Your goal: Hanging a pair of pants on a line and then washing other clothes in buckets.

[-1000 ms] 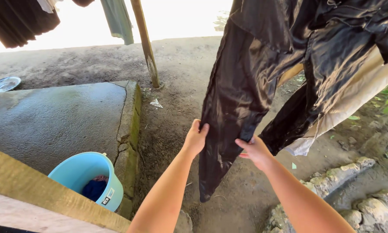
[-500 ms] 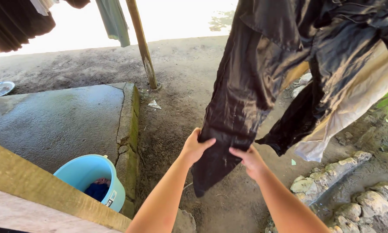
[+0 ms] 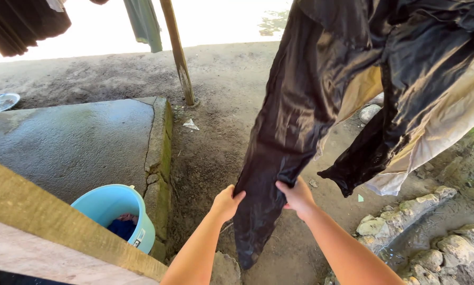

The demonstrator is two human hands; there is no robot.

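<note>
**Both hands gripping a hanging black garment**

The left hand (image 3: 227,202) is closing its fingers around the left edge of a wet-looking black garment (image 3: 295,132), which is hanging from above at the right of the scene. The right hand (image 3: 298,197) is pinching the same leg-like length of cloth on its right edge, thumb in front, fingers behind. The two hands are sitting level with one another, the fabric passing between them and trailing down to a loose end just below.

A pale beige cloth (image 3: 437,132) is hanging behind the black garment, touching it (where one ends and the other begins is hard to tell higher up). At near left a light blue bucket (image 3: 118,214) is standing against a concrete slab (image 3: 73,142), holding dark blue and pink cloth. A wooden post (image 3: 179,53) is rising from the dirt ground beyond the slab. A metal dish (image 3: 0,102) is lying at far left. Rough stones (image 3: 405,216) are lining the ground at near right.
</note>
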